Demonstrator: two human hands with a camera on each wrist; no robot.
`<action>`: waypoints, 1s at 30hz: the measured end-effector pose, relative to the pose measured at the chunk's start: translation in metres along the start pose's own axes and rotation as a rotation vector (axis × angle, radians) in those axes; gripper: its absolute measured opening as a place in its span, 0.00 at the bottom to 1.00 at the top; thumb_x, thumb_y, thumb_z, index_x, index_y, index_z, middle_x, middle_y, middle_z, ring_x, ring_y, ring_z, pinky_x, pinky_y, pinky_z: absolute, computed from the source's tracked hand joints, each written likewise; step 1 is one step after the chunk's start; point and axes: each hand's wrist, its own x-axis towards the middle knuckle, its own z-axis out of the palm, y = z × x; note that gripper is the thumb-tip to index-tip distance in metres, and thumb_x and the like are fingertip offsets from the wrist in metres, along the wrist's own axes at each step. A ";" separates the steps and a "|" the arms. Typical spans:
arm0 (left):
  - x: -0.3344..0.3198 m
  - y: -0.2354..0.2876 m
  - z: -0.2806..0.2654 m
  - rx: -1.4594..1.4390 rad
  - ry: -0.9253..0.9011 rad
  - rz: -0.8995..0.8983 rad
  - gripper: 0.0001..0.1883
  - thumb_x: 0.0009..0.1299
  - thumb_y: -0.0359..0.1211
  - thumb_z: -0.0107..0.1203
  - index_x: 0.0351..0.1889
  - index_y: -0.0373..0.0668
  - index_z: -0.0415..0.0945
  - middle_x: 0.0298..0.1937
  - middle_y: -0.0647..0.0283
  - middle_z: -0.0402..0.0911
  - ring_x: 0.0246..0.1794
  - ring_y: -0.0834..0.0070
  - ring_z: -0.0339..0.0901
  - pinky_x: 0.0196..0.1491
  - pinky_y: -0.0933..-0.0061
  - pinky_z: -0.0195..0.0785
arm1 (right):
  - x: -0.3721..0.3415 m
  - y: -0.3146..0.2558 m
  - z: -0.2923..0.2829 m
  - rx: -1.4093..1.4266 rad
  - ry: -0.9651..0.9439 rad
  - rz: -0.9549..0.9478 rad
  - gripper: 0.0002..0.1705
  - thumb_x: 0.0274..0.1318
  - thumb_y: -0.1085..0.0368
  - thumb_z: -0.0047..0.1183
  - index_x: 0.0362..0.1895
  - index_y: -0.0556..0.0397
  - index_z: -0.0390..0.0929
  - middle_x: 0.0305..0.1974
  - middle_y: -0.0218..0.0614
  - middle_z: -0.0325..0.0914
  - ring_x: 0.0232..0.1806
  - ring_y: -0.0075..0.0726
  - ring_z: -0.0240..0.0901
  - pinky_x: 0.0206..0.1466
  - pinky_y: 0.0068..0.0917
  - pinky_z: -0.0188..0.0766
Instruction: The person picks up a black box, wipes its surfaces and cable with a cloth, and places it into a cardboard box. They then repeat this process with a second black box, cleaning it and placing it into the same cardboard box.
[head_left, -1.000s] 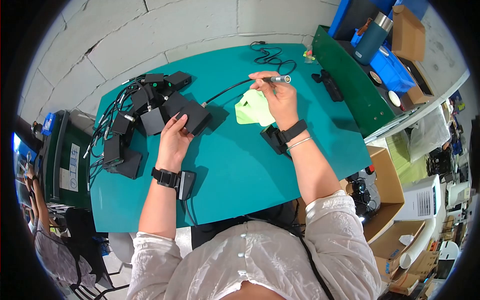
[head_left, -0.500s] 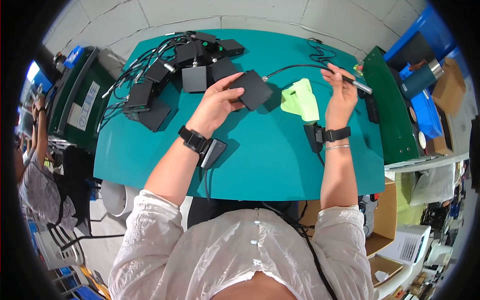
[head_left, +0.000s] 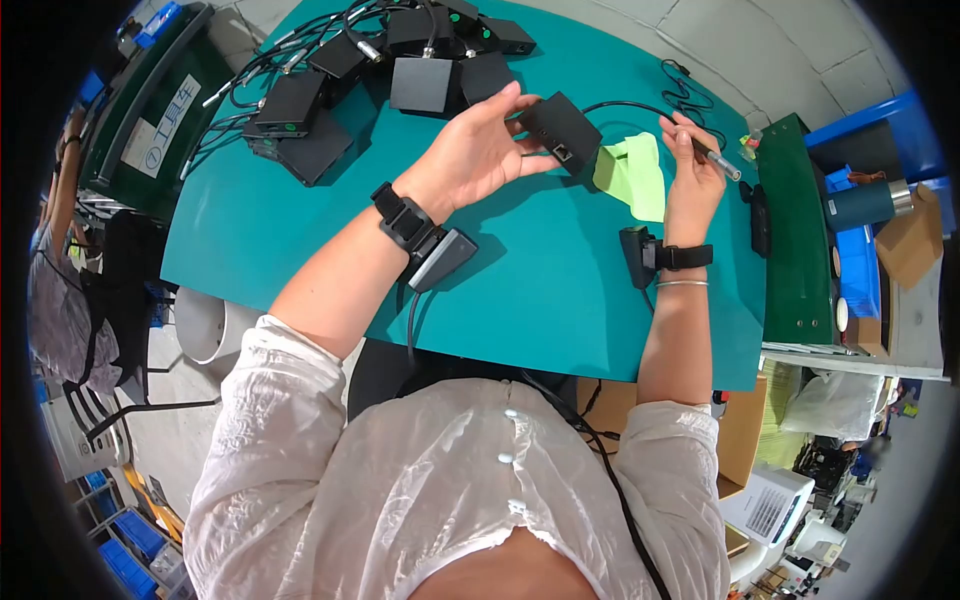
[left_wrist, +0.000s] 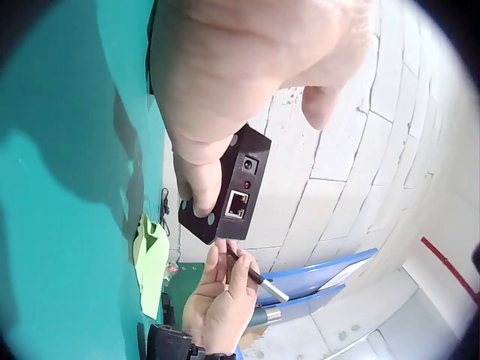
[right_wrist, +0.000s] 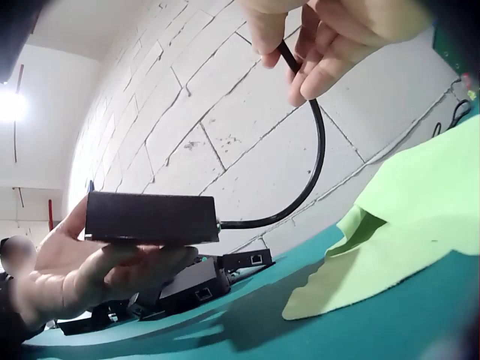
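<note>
Box: flat, black, oblong, tilted above the smooth teal worktop; one edge shows a square port and a round socket.
Left hand: fingers curled under the box, holding it up.
Right hand: fingers narrow, pinching a thin black cable near its silver metal plug; the other end joins the box.
Lime-green crumpled cloth: on the worktop, between box and right hand.
Black box pile: far left of the worktop, cables tangled.
Blue plastic bin: near a dark teal bottle; contents unclear.
Brown cardboard carton: below the worktop's right side, inside mostly hidden.
</note>
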 end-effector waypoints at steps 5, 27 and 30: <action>-0.001 0.002 0.003 -0.125 -0.025 0.016 0.37 0.73 0.53 0.44 0.65 0.30 0.51 0.63 0.42 0.57 0.64 0.49 0.64 0.64 0.51 0.65 | 0.000 0.002 -0.002 -0.024 -0.024 -0.002 0.12 0.66 0.65 0.48 0.45 0.64 0.73 0.48 0.45 0.76 0.49 0.40 0.78 0.55 0.32 0.75; -0.004 -0.001 0.007 0.207 -0.117 0.046 0.31 0.67 0.26 0.56 0.68 0.40 0.57 0.61 0.57 0.67 0.60 0.66 0.71 0.62 0.62 0.69 | 0.004 0.012 -0.008 0.040 0.011 0.048 0.14 0.69 0.63 0.44 0.45 0.63 0.73 0.47 0.45 0.77 0.49 0.40 0.78 0.55 0.32 0.75; -0.005 -0.001 0.008 0.334 -0.113 0.034 0.34 0.63 0.22 0.59 0.68 0.45 0.59 0.62 0.61 0.67 0.57 0.73 0.72 0.58 0.68 0.71 | 0.005 0.012 -0.009 0.129 0.048 0.075 0.14 0.69 0.63 0.42 0.46 0.63 0.72 0.48 0.46 0.76 0.49 0.41 0.77 0.56 0.33 0.75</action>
